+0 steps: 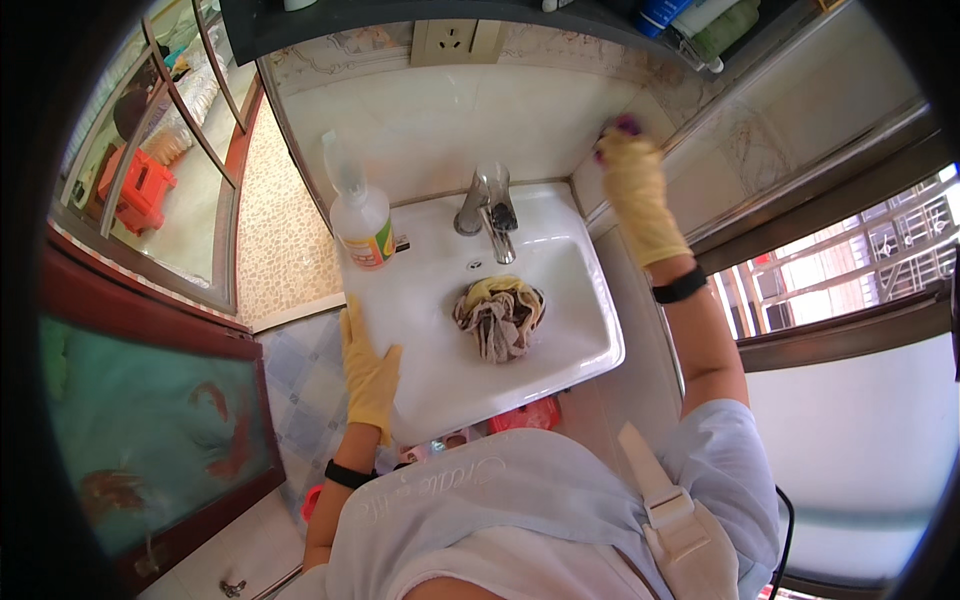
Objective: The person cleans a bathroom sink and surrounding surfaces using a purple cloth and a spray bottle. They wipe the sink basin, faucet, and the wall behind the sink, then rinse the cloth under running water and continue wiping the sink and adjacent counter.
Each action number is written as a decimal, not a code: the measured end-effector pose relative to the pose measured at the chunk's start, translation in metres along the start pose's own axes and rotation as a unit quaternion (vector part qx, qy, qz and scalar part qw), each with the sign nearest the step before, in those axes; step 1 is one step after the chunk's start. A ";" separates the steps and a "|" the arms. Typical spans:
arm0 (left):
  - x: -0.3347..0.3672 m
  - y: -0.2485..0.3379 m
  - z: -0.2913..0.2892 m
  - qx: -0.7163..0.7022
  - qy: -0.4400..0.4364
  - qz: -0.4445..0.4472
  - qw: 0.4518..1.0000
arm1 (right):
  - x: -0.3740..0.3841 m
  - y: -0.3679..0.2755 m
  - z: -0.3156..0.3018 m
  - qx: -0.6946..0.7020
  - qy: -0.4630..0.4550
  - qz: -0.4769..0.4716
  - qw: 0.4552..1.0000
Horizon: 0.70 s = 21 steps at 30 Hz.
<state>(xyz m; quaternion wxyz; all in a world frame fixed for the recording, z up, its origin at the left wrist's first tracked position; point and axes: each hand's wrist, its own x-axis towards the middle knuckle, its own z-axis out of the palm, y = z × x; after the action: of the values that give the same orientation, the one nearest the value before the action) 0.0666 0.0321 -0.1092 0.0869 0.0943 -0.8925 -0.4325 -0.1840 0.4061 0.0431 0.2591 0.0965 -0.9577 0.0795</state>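
Observation:
My left hand, in a yellow rubber glove, rests on the left rim of the white washbasin with its fingers stretched out and nothing in them. Up at the right, my right hand, gloved the same way, grips a small purple pad against the tiled wall; motion blur and the fingers hide most of it. A crumpled greyish-brown and yellow cloth lies in the bowl, below the chrome faucet. On the basin's back left corner stands a white spray bottle with a green and orange label.
A dark shelf holding tubes and bottles overhangs the back wall, above a socket. At the right is a barred window. A red-framed door stands at the left. Under the basin shows a red plastic container.

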 end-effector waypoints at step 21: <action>0.003 0.025 -0.010 -0.037 -0.044 -0.034 0.998 | -0.013 -0.002 -0.133 0.173 0.400 0.017 0.900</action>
<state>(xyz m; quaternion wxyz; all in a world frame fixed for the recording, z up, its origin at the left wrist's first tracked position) 0.0641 0.0394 -0.0830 0.0360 0.1025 -0.8753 -0.4713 -0.1084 0.4331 0.1499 0.5984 0.0839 -0.7460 0.2799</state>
